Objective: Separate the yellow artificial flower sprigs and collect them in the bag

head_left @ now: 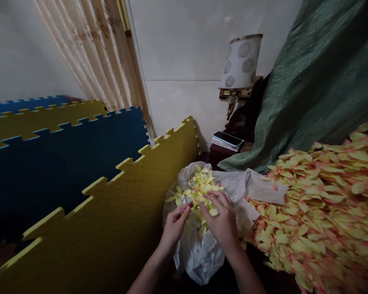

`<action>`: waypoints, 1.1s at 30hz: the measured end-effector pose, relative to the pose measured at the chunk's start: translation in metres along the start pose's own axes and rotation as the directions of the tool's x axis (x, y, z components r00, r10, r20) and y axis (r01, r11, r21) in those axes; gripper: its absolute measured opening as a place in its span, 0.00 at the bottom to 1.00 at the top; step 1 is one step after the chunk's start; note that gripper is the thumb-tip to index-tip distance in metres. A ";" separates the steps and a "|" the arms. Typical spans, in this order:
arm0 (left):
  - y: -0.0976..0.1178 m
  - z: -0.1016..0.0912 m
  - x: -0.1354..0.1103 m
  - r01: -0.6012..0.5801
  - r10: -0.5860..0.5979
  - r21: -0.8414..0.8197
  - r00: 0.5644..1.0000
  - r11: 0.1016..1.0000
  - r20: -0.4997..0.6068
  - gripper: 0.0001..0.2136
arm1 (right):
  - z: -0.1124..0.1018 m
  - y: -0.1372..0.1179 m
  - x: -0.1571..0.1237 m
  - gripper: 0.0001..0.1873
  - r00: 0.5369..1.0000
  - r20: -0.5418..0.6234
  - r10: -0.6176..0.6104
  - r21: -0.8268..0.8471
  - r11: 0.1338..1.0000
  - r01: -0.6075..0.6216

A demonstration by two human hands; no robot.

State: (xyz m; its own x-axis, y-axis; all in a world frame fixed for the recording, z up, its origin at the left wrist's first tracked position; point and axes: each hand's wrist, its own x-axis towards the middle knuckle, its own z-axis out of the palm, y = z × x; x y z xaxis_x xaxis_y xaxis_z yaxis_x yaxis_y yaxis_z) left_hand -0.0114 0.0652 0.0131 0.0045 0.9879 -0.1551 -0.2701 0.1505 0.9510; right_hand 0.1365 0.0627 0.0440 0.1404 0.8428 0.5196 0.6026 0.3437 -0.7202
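We have 2 bare hands over a small batch of yellow petals (203, 180), which sits in the translucent plastic bag (202, 255), between the yellow foam mat (141, 204) and the big petal pile (325, 212). Left hand (173, 226): thumb and forefinger nearly meeting at the batch's near edge, looks like a pinch, but we can't tell what's in it. Right hand (223, 217): half open, fingers curved and a bit spread, tips at the petals; we can't tell if it has hold of any. We judge the petals very light, thin, soft, bendy, maybe slick against each other, so they'd slide or clump. Hard tug could crease or tear 1. We'd pinch at the narrow end, 1 piece at a time, low force. Bag's limp, so no firm backing.
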 end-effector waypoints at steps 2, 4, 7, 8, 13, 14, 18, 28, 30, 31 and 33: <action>0.003 0.001 -0.002 -0.015 0.015 0.008 0.999 1.000 0.045 0.21 | 0.002 -0.005 -0.016 0.08 0.988 0.154 0.005 0.027 1.000 -0.010; 0.006 0.002 -0.005 0.011 -0.009 -0.019 0.994 1.000 0.106 0.21 | 0.003 -0.006 -0.027 0.10 0.967 0.251 0.036 0.073 0.996 -0.056; 0.009 0.005 -0.012 0.100 -0.084 -0.077 0.980 0.992 0.183 0.21 | 0.002 -0.002 -0.032 0.09 0.952 0.295 0.079 0.104 0.988 -0.114; 0.009 0.005 -0.014 0.133 -0.113 -0.092 0.973 0.987 0.200 0.22 | 0.001 0.000 -0.032 0.08 0.948 0.306 0.090 0.112 0.985 -0.129; 0.013 0.007 -0.019 0.224 -0.199 -0.100 0.956 0.969 0.217 0.25 | -0.005 0.005 -0.031 0.07 0.932 0.326 0.155 0.148 0.966 -0.212; 0.014 0.007 -0.019 0.210 -0.190 -0.088 0.962 0.974 0.196 0.26 | -0.005 0.005 -0.032 0.08 0.929 0.329 0.169 0.157 0.960 -0.230; 0.016 0.006 -0.015 0.060 -0.065 0.045 0.991 0.997 0.113 0.22 | -0.006 0.005 -0.035 0.09 0.928 0.307 0.212 0.177 0.945 -0.275; 0.007 0.005 -0.017 0.033 -0.034 0.019 0.997 0.999 0.074 0.15 | -0.014 -0.003 -0.048 0.09 0.943 0.237 0.234 0.223 0.932 -0.287; 0.005 0.007 -0.016 0.064 -0.064 0.006 0.994 0.998 0.092 0.16 | -0.021 -0.008 -0.049 0.08 0.956 0.186 0.229 0.225 0.937 -0.268; 0.004 0.009 -0.015 0.062 -0.063 0.019 0.992 0.998 0.111 0.16 | -0.023 -0.009 -0.048 0.09 0.960 0.161 0.228 0.225 0.939 -0.261; 0.005 0.011 -0.015 0.010 -0.022 0.077 0.986 0.997 0.166 0.18 | -0.027 -0.011 -0.046 0.10 0.961 0.149 0.232 0.246 0.933 -0.263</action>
State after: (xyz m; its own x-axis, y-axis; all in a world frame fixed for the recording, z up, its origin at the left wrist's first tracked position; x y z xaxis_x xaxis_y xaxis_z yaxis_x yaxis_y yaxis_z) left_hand -0.0017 0.0520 0.0229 0.1704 0.9768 -0.1297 -0.1956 0.1625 0.9671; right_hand 0.1445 0.0085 0.0402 0.1579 0.9515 0.2639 0.3321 0.2005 -0.9217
